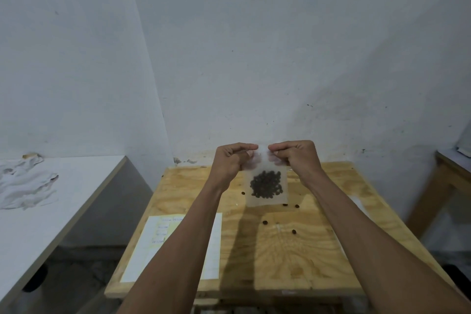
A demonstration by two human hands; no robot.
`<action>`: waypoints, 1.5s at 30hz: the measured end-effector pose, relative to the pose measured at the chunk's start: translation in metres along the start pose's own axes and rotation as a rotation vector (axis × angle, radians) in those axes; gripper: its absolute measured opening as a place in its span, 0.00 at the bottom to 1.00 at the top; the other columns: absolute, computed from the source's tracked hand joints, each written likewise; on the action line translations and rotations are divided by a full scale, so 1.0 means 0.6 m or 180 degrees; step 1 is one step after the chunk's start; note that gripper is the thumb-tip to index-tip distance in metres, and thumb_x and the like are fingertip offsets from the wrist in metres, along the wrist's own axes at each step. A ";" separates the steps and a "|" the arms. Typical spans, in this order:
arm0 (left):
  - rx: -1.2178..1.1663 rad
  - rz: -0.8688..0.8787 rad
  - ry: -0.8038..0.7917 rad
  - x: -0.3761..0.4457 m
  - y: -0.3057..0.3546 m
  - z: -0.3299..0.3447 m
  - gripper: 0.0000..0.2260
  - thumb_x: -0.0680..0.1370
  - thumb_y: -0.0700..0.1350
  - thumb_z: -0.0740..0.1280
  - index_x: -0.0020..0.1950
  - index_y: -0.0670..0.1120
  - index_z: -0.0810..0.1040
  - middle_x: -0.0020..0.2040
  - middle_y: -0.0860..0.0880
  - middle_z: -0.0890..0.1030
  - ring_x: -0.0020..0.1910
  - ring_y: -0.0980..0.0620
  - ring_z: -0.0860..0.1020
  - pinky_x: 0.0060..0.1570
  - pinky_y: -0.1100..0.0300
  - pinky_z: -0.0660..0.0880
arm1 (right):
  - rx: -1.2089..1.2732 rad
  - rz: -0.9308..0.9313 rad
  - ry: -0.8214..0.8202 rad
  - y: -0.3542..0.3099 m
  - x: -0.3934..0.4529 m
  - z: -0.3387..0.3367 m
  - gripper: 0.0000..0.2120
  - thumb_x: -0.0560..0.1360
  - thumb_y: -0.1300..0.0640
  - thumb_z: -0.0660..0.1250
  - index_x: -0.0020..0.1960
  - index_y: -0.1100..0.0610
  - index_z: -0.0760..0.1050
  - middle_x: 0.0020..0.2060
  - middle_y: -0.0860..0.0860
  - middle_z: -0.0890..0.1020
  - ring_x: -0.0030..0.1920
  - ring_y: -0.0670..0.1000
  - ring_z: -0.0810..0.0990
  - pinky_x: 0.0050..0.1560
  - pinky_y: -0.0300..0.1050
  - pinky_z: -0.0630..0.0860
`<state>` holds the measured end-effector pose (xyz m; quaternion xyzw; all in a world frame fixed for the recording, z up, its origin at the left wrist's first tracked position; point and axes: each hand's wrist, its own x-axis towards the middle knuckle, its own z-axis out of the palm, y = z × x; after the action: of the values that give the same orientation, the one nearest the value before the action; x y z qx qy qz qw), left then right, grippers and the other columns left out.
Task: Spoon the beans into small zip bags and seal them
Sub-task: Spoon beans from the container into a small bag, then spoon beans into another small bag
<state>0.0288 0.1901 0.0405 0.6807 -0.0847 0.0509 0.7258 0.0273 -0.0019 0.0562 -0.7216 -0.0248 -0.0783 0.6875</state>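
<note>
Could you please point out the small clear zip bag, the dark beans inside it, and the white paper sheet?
Small clear zip bag (265, 201), head view, bare lower edge.
Dark beans (266, 184), head view, pile's middle.
White paper sheet (211, 250), head view, blank right side.

I see a plain whitish wall meeting a second wall at a corner left of centre, both scuffed and specked. A plywood table stands against the far wall, with a white sheet of paper on its near left part. To the left, a white-topped table carries a crumpled white cloth. At the right edge, part of another wooden table shows. Grey floor below, dim. Light is flat and low.
</note>
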 end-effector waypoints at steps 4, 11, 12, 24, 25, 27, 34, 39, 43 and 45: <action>-0.0333 -0.0133 0.0363 -0.011 0.004 0.006 0.05 0.75 0.34 0.74 0.50 0.38 0.86 0.44 0.38 0.86 0.41 0.43 0.86 0.43 0.51 0.84 | -0.0014 -0.0066 0.0142 0.001 -0.004 -0.002 0.11 0.75 0.71 0.70 0.46 0.58 0.87 0.42 0.55 0.88 0.42 0.53 0.88 0.43 0.44 0.84; -0.0215 -0.0004 0.0289 -0.032 -0.001 0.031 0.05 0.74 0.35 0.75 0.49 0.38 0.86 0.45 0.39 0.86 0.41 0.46 0.84 0.42 0.53 0.82 | -0.0500 -0.0255 0.0112 0.005 -0.016 0.001 0.09 0.71 0.63 0.76 0.46 0.50 0.83 0.52 0.51 0.84 0.49 0.51 0.82 0.45 0.44 0.79; -0.0165 0.0009 0.0339 -0.035 -0.004 0.033 0.04 0.74 0.35 0.75 0.49 0.39 0.86 0.44 0.40 0.86 0.41 0.46 0.84 0.43 0.53 0.82 | -0.0531 -0.0242 0.0181 0.009 -0.017 0.002 0.09 0.71 0.63 0.77 0.45 0.50 0.82 0.53 0.51 0.83 0.50 0.52 0.82 0.45 0.44 0.79; 0.0192 -0.0268 0.0779 -0.062 -0.071 0.012 0.07 0.79 0.35 0.70 0.46 0.43 0.86 0.41 0.48 0.84 0.40 0.53 0.80 0.42 0.60 0.77 | -0.0308 0.0076 -0.0076 0.078 -0.073 0.001 0.14 0.74 0.64 0.75 0.55 0.48 0.83 0.44 0.57 0.85 0.43 0.57 0.85 0.43 0.54 0.84; 0.0266 -0.0355 0.0797 -0.068 -0.084 0.011 0.06 0.79 0.35 0.70 0.46 0.42 0.86 0.42 0.47 0.84 0.41 0.52 0.80 0.42 0.59 0.77 | -0.0388 0.0070 -0.0092 0.086 -0.078 0.002 0.13 0.73 0.64 0.75 0.53 0.49 0.84 0.45 0.57 0.85 0.43 0.56 0.85 0.41 0.50 0.84; 0.0427 -0.0559 0.0784 -0.083 -0.115 0.010 0.06 0.78 0.33 0.70 0.47 0.41 0.85 0.44 0.44 0.84 0.42 0.49 0.80 0.43 0.57 0.78 | -0.0646 0.0103 -0.0160 0.104 -0.090 0.007 0.12 0.72 0.66 0.75 0.50 0.52 0.84 0.42 0.52 0.84 0.43 0.51 0.82 0.37 0.39 0.78; 0.1541 -0.0754 0.0365 -0.131 -0.164 0.001 0.11 0.74 0.35 0.74 0.55 0.42 0.82 0.47 0.44 0.81 0.37 0.54 0.77 0.34 0.71 0.72 | -0.1481 0.0465 -0.0167 0.173 -0.118 0.023 0.09 0.72 0.66 0.75 0.45 0.53 0.85 0.46 0.52 0.85 0.50 0.54 0.83 0.49 0.45 0.78; 0.2643 -0.0488 0.0237 -0.127 -0.162 0.007 0.15 0.74 0.42 0.76 0.60 0.45 0.81 0.61 0.44 0.79 0.58 0.47 0.77 0.52 0.60 0.74 | -0.2412 0.0284 -0.0153 0.183 -0.126 0.030 0.09 0.71 0.58 0.77 0.47 0.45 0.84 0.55 0.49 0.83 0.58 0.52 0.79 0.52 0.44 0.76; 0.2901 -0.0028 0.0435 -0.116 -0.147 0.037 0.13 0.75 0.45 0.75 0.58 0.46 0.83 0.64 0.44 0.77 0.67 0.44 0.71 0.62 0.50 0.73 | -0.2419 0.0127 0.0053 0.166 -0.112 0.010 0.07 0.72 0.54 0.77 0.49 0.46 0.84 0.55 0.49 0.81 0.55 0.52 0.79 0.47 0.46 0.77; 0.2856 0.0130 0.0432 -0.104 -0.134 0.069 0.11 0.76 0.45 0.74 0.57 0.47 0.84 0.62 0.44 0.79 0.65 0.44 0.72 0.61 0.50 0.73 | -0.2217 0.0154 0.0308 0.154 -0.101 -0.019 0.06 0.73 0.56 0.77 0.47 0.47 0.84 0.50 0.47 0.84 0.49 0.51 0.82 0.46 0.46 0.79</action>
<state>-0.0198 0.1458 -0.0477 0.9213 -0.0199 0.1414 0.3618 -0.0201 -0.0140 -0.0437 -0.9085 0.0531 -0.0999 0.4022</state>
